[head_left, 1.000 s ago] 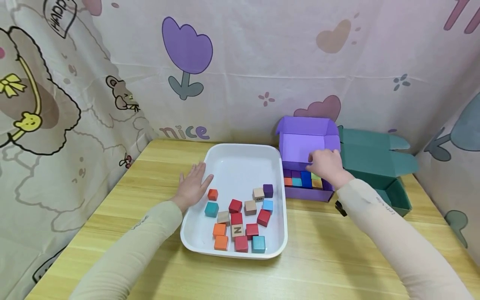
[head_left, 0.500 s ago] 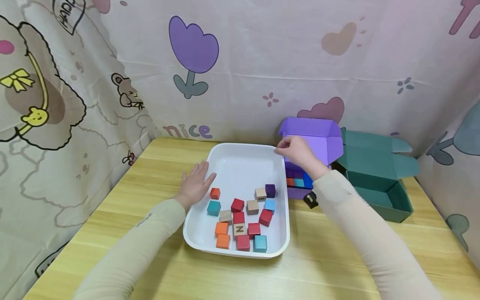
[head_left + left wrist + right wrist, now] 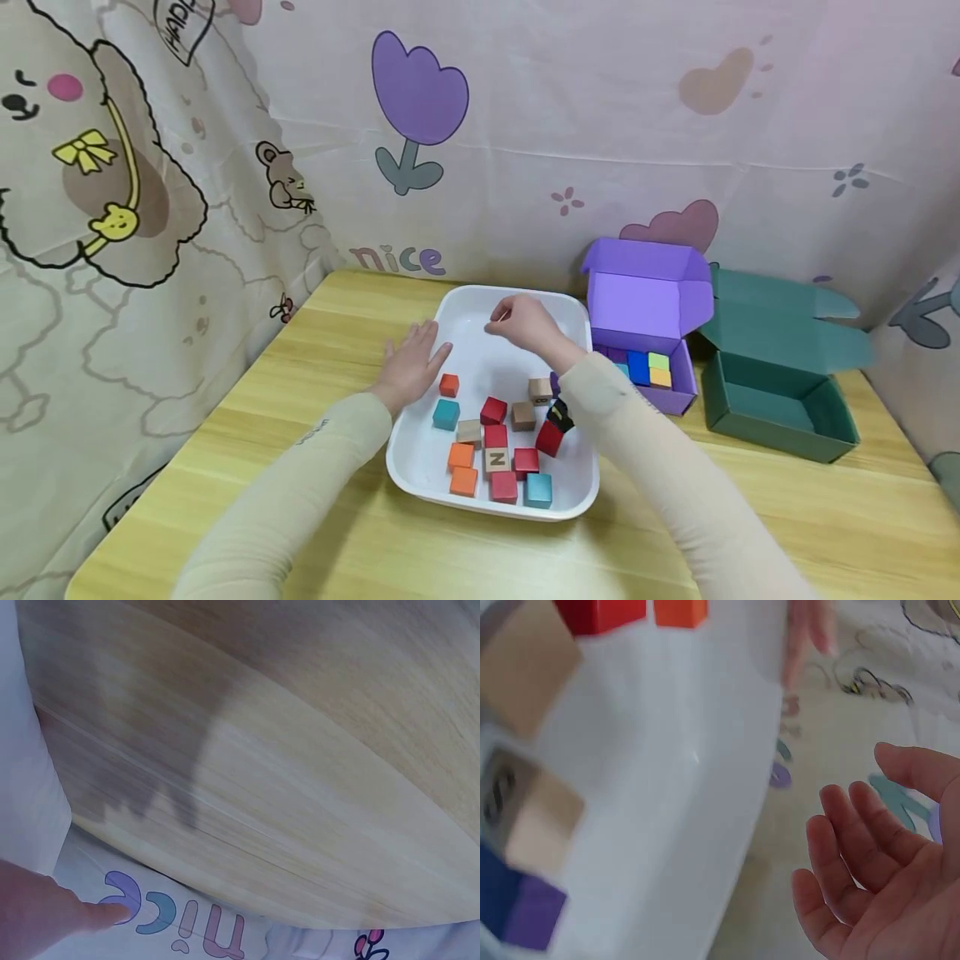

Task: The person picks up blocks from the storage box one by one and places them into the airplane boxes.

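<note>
Head view: loose cubes [image 3: 493, 411] lie mainly in the near half of the white tray [image 3: 480, 358], which rests on the bench [image 3: 337, 317].
Cube weight and body: judged light, rigid and hard to damage; painted faces may slide a little on the smooth tray floor.
Cube hold: best pinched across two opposite side faces, thumb against fingertips; the small orange-red cube [image 3: 448, 385] stands well clear and offers easy access.
Tight cluster: red cubes sit close around the wooden N cube [image 3: 497, 461], leaving little finger room; contact between them cannot be confirmed.
Cube finish: red, orange, teal and light blue paint, plus bare wood; edges crisp, the N dark on a pale face. The purple cube [image 3: 534, 915] shows in the right wrist view.
Right hand [image 3: 528, 325]: above the far part of the tray; fingers apart, loosely curved, holding nothing.
Left hand [image 3: 408, 367]: fingers extended and apart, resting at the tray's left rim.
Purple box [image 3: 680, 400]: lid up, coloured blocks [image 3: 638, 367] inside, right of the tray.
Green box [image 3: 780, 425]: lid back, beside the purple box.
</note>
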The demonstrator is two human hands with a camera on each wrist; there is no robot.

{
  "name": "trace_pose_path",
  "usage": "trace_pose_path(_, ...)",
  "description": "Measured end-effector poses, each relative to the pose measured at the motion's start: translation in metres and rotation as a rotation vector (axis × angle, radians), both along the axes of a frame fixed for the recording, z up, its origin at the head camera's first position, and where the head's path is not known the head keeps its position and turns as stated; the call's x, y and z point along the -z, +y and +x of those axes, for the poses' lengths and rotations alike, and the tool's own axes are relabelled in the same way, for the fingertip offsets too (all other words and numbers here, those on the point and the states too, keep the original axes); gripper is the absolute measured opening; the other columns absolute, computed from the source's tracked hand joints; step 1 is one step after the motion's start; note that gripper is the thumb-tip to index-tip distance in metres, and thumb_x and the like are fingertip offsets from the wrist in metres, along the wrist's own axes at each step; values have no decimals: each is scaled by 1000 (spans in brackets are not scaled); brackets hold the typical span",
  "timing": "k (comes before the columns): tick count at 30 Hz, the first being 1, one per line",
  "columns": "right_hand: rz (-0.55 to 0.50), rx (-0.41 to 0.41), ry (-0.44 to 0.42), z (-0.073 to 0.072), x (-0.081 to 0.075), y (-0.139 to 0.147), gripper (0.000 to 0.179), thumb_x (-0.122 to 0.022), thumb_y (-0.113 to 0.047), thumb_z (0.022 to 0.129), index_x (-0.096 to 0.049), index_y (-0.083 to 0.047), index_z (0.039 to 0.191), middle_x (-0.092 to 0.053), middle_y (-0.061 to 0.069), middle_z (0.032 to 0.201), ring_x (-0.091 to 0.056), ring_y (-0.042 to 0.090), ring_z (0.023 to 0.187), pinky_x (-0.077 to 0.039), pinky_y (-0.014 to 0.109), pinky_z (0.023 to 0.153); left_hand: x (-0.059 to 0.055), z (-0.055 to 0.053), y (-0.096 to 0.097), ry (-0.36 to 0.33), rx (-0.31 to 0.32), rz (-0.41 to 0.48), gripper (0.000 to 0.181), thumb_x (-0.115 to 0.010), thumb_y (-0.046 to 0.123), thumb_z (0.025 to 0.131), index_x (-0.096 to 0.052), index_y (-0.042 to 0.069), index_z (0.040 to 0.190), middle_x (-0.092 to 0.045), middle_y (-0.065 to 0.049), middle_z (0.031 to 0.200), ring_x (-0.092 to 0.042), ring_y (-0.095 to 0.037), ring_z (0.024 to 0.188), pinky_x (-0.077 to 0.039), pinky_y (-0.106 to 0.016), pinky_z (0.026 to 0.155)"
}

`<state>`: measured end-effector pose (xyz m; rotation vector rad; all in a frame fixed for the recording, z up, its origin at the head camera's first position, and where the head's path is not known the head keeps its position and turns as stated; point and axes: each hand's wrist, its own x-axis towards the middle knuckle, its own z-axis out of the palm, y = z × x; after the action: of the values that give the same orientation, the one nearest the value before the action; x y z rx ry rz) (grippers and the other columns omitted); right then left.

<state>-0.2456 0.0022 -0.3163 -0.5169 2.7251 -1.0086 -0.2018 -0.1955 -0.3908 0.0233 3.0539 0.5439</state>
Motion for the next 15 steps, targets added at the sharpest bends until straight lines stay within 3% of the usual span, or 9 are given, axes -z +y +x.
trace_pose_path(9,286,-165,-161,25,27,-30,43,-73,-35,79,-63,-13,115,-65,2,108,-58,16,89,-53,33,82,-3,-1,2,8,21,0,67,-21,51,100,-11,8,151,-11,-11,158,-5,-31,146,-4,-63,113)
trace_pose_path(15,405,-278,-177,39,39,-47,50,-74,-40,77,-61,-16,119,-64,0,109,-56,14,88,-51,31,79,0,-2,-2,16,31,4,67,-21,50,100,-12,6,150,-12,-12,158,-6,-31,146,-4,-64,112)
